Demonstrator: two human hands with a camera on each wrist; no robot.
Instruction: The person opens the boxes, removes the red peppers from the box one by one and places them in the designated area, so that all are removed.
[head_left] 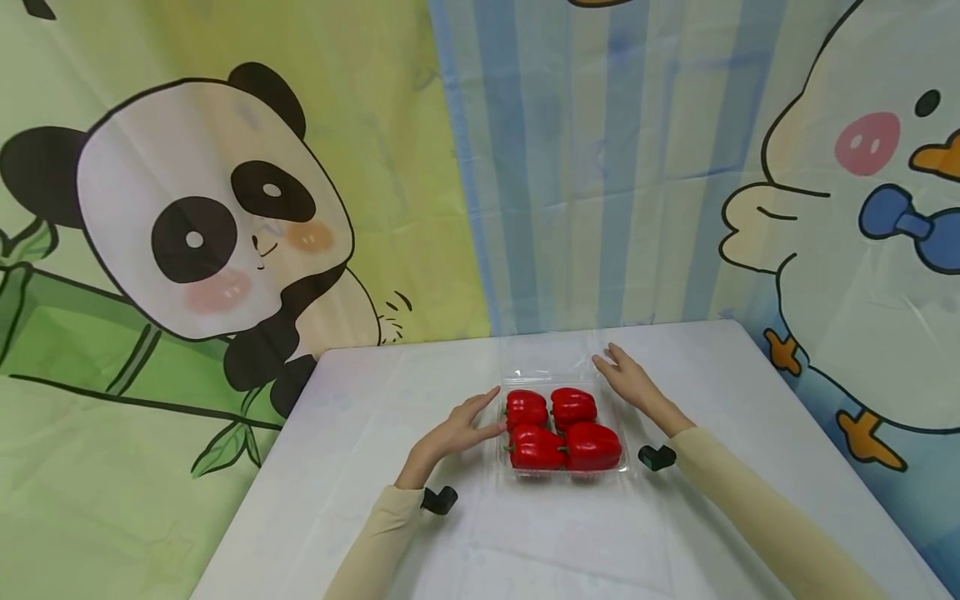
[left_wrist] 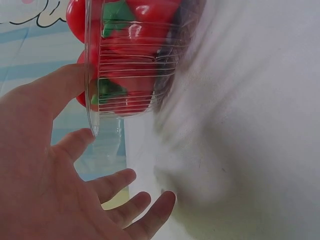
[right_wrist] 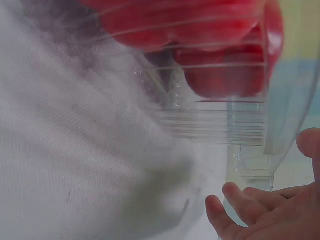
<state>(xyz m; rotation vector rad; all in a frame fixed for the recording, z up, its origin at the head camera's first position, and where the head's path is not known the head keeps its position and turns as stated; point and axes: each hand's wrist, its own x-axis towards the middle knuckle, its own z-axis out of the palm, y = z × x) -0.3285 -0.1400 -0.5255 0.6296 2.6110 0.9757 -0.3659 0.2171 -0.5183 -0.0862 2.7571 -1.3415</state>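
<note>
Several red bell peppers [head_left: 592,447] with green stems sit in two rows inside a clear plastic clamshell box [head_left: 525,473]. Its transparent lid [head_left: 540,373] is raised at the back. My left hand [head_left: 457,432] is at the box's left side with fingers spread. In the left wrist view, the thumb and index fingertip of this hand [left_wrist: 65,165] come right up to the rim. Extended fingers of my right hand [head_left: 633,387] lie beside the lid's right edge. The right wrist view shows that hand [right_wrist: 280,210] around the clear lid edge, its palm partly out of frame.
The box stands on a white-covered table [head_left: 555,542]. Behind the table hangs a printed curtain [head_left: 397,208] with a panda and a white bird. Small black devices [head_left: 439,500] are worn at both wrists, below the cream sleeves [head_left: 765,517].
</note>
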